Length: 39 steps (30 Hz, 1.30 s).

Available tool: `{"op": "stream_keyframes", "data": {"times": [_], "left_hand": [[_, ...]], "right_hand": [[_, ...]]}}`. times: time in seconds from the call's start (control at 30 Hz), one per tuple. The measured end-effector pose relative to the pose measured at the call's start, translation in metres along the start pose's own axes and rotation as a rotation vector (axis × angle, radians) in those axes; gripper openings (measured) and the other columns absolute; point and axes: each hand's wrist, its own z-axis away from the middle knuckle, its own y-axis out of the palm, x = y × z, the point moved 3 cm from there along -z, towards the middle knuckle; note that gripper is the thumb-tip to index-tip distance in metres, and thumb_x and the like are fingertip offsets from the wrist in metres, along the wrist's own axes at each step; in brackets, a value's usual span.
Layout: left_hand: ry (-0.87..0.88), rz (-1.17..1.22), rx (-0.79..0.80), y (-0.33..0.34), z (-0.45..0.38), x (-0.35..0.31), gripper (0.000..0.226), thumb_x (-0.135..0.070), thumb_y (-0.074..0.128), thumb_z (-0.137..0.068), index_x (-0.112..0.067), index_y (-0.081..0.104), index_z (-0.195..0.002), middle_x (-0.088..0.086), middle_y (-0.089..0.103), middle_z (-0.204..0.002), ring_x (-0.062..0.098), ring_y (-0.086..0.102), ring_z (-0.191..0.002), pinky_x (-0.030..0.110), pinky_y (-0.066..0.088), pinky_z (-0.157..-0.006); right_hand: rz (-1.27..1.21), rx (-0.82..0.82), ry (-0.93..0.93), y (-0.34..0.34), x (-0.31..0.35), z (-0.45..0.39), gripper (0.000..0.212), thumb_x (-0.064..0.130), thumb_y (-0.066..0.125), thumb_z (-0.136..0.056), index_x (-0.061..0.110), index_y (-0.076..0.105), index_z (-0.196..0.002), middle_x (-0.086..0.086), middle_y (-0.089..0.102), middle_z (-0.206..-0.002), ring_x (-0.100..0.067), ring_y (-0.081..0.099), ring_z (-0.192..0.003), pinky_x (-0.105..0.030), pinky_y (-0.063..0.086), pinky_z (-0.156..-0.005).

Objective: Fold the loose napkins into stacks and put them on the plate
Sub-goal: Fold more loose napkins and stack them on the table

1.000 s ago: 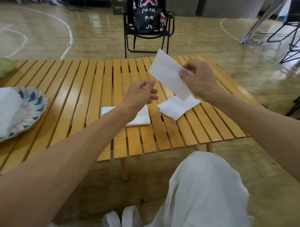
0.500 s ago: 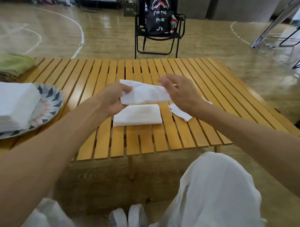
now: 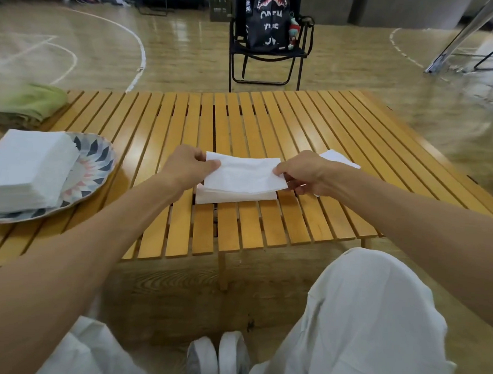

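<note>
A white napkin (image 3: 243, 174) folded into a strip is stretched between both hands just above the slatted wooden table (image 3: 270, 123). My left hand (image 3: 188, 166) pinches its left end and my right hand (image 3: 301, 172) pinches its right end. Directly under it lies a small stack of folded napkins (image 3: 233, 198) on the table. Another loose napkin (image 3: 338, 158) peeks out behind my right hand. At the left, a patterned plate (image 3: 96, 159) carries a tall pile of folded napkins (image 3: 28, 168).
A green cloth (image 3: 30, 102) lies at the table's far left corner. Beyond the table stands a black folding chair (image 3: 268, 52) with a dark bag on it. My white-trousered knees and shoes sit below the table's near edge.
The napkin, held up in my right hand a second ago, was brought down and folded; both hands now hold it lower, right over the small stack.
</note>
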Motion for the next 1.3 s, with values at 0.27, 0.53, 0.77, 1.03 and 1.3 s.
{"op": "stream_keyframes", "data": {"times": [0.27, 0.53, 0.77, 1.03, 1.3], "left_hand": [[0.011, -0.159, -0.084, 0.001, -0.010, 0.012, 0.014, -0.024, 0.061, -0.096, -0.011, 0.061, -0.091, 0.012, 0.063, -0.101, 0.019, 0.056, -0.086, 0.026, 0.045, -0.070], [-0.009, -0.253, -0.109, 0.005, -0.015, 0.022, 0.013, -0.027, 0.063, -0.095, -0.014, 0.059, -0.095, 0.003, 0.055, -0.098, 0.021, 0.053, -0.092, 0.031, 0.043, -0.075], [0.342, -0.521, -0.046, 0.016, -0.005, 0.010, 0.027, -0.025, 0.063, -0.094, -0.021, 0.060, -0.120, 0.002, 0.056, -0.122, 0.019, 0.055, -0.109, 0.038, 0.048, -0.096], [0.391, -0.657, 0.113, 0.037, 0.003, -0.001, 0.024, -0.023, 0.059, -0.095, -0.024, 0.064, -0.119, 0.003, 0.056, -0.127, 0.022, 0.054, -0.114, 0.038, 0.045, -0.099], [0.457, -0.528, 0.126, 0.064, 0.005, -0.038, 0.026, -0.022, 0.056, -0.098, -0.018, 0.061, -0.123, 0.003, 0.059, -0.127, 0.021, 0.056, -0.114, 0.039, 0.045, -0.100]], "right_hand": [[0.110, -0.014, 0.000, 0.010, 0.004, -0.003, 0.018, 0.022, 0.063, -0.094, 0.005, 0.063, -0.102, -0.006, 0.065, -0.075, -0.011, 0.056, -0.051, -0.020, 0.037, -0.040], [0.282, -0.054, -0.030, 0.016, 0.007, -0.009, 0.018, 0.022, 0.061, -0.095, 0.005, 0.065, -0.091, -0.005, 0.065, -0.070, -0.014, 0.055, -0.054, -0.022, 0.041, -0.044], [0.612, -0.141, -0.489, 0.018, 0.015, -0.001, 0.022, 0.029, 0.061, -0.096, 0.017, 0.064, -0.113, -0.003, 0.065, -0.113, -0.021, 0.062, -0.102, -0.039, 0.055, -0.090], [0.742, 0.022, -0.577, 0.026, 0.007, 0.000, 0.027, 0.029, 0.060, -0.098, 0.023, 0.064, -0.124, 0.000, 0.052, -0.136, -0.020, 0.053, -0.120, -0.031, 0.044, -0.097], [0.566, -0.283, -0.376, -0.056, -0.016, -0.017, 0.033, 0.004, 0.050, -0.094, 0.014, 0.067, -0.121, -0.004, 0.063, -0.129, -0.020, 0.059, -0.117, -0.030, 0.048, -0.095]]}}
